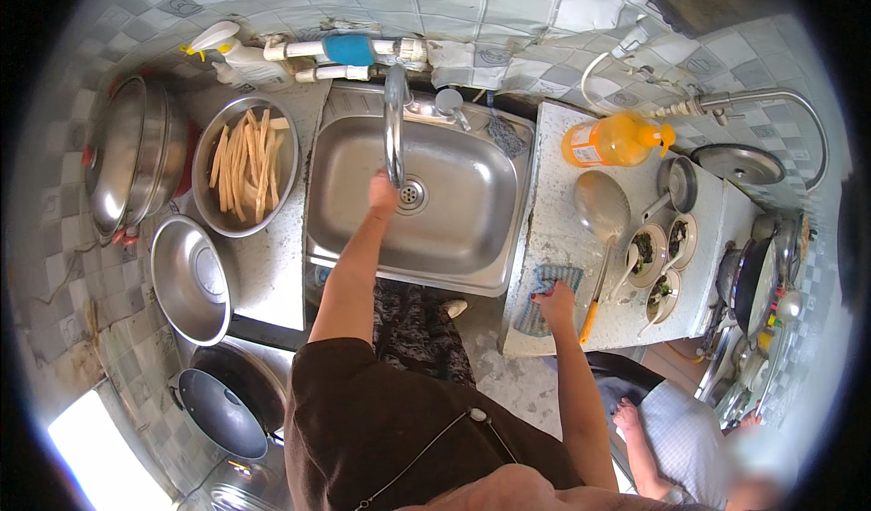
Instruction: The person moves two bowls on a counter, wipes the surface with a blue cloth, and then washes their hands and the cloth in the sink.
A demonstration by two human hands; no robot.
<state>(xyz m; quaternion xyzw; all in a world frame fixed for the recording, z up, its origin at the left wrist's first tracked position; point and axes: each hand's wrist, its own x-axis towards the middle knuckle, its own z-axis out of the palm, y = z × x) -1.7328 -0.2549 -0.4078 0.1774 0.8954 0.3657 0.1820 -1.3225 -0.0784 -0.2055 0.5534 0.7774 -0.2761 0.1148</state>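
My left hand (384, 193) is at the end of the curved metal faucet spout (395, 127), above the drain of a stainless steel sink (446, 266); its fingers are partly hidden by the spout. On the right counter, my right hand (558, 301) rests at a blue and grey cloth (534, 317), its thumb and fingertips against the fabric; how firmly it grips is unclear. Beside that hand lies a large metal skimmer (602, 205) with an orange handle. A dark scouring pad (505, 135) sits on the sink's back right corner.
Left of the sink stand a metal bowl with pale sticks (248, 164), a tilted metal basin (190, 280) and a lidded steamer (126, 157). An orange pump bottle (612, 140), small bowls with spoons (643, 256) and a small pan (678, 184) are right. Another person (680, 436) stands lower right.
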